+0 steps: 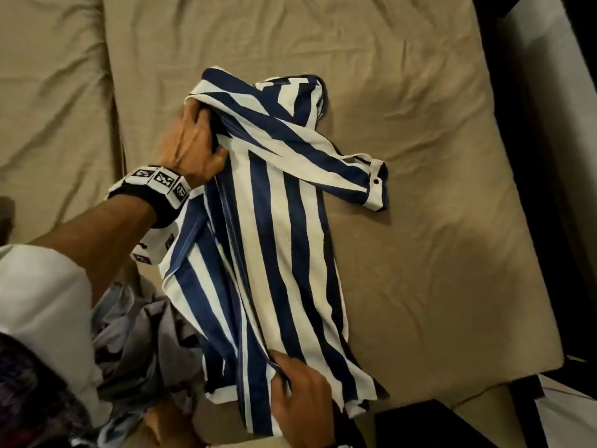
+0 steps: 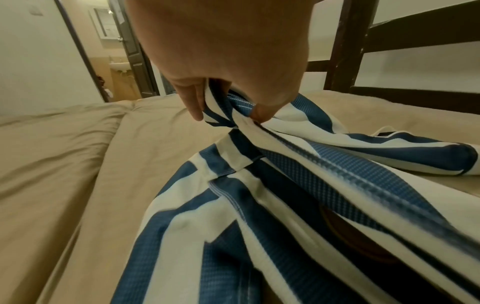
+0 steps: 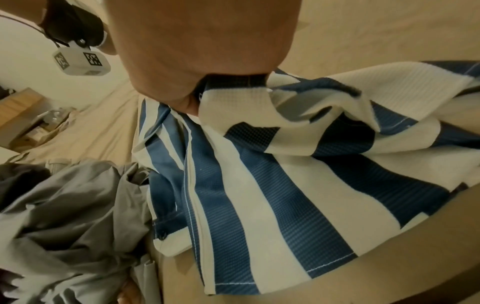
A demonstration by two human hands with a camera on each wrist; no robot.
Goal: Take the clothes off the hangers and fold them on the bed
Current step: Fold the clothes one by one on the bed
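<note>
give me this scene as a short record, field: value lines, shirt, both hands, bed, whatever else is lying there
garment: blue and white striped shirt, lying lengthwise on the bed, off its hanger, partly folded
sleeve: one cuffed sleeve lies across toward the right
left hand: left hand has a grip on bunched fabric at the shoulder end
right hand: right hand pinches the fabric near the hem end
surface: bed with wrinkled tan sheet
other clothes: crumpled grey garment at the near left edge, beside the shirt
hangers: none in view
</note>
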